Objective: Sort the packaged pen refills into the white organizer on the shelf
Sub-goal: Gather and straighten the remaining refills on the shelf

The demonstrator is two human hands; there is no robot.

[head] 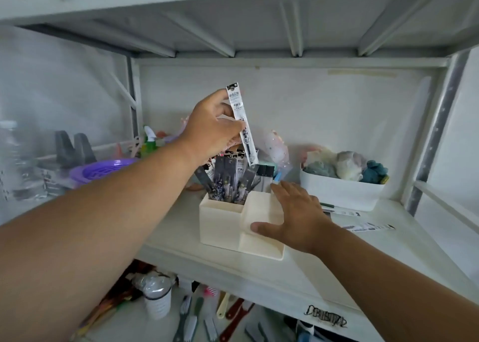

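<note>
- We held one packaged pen refill (239, 124) pinched in our left hand (212, 126), fingers curled round its lower half, the packet nearly upright with its top leaning slightly left
- Its lower end hung just above the packets already standing in the organizer, seemingly not touching them
- We laid our right hand (298, 214) flat on the white organizer (220, 225), fingers spread and relaxed over the right front compartment, thumb pressed on its front wall, gripping nothing
- The organizer stood on the white shelf (298, 271), near its front edge
- A bundle of dark refill packets (228, 181) filled the tall rear-left compartment, fanned out and leaning various ways
- Two more loose refill packets (363, 225) lay flat on the shelf to the right of our right hand, in front of the bin
- A white bin (342, 194) holding soft plush-like items stood further right, apart from the organizer
- A purple basket (103, 170) and a green spray bottle (149, 142) sat on the left, behind our left forearm
- Below the shelf we saw brushes (189, 315) scattered and a clear jar (156, 297)
</note>
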